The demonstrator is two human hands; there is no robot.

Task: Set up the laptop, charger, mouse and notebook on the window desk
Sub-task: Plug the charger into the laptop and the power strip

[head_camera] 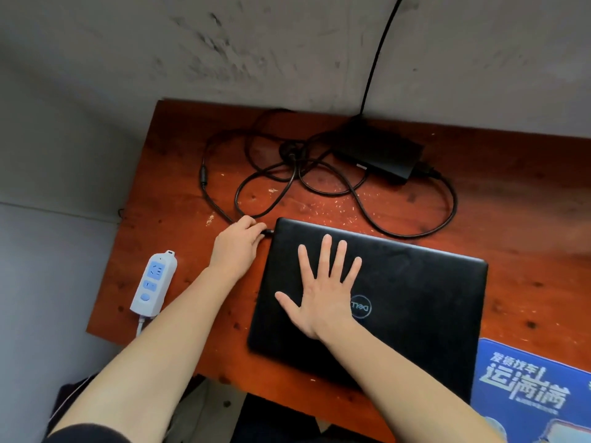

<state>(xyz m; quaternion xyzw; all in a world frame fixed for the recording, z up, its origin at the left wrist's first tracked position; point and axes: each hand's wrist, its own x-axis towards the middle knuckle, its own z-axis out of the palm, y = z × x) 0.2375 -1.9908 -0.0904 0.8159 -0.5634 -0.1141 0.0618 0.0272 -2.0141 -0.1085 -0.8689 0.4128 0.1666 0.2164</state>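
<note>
A closed black laptop (415, 302) lies on the reddish wooden desk (179, 174). My right hand (323, 289) rests flat on its lid with fingers spread. My left hand (238, 243) pinches the charger plug (268, 232) at the laptop's left rear corner. The black charger brick (380, 153) sits at the back of the desk, and its tangled cable (319, 183) loops across the desktop between brick and laptop. A blue mouse pad (531, 391) with white lettering lies at the front right. No mouse or notebook is in view.
A white and blue power strip (154, 284) lies near the desk's left edge, its cord hanging off the front. A black cable (380, 49) runs up the scuffed grey wall behind the brick. Bare desk shows at the far right.
</note>
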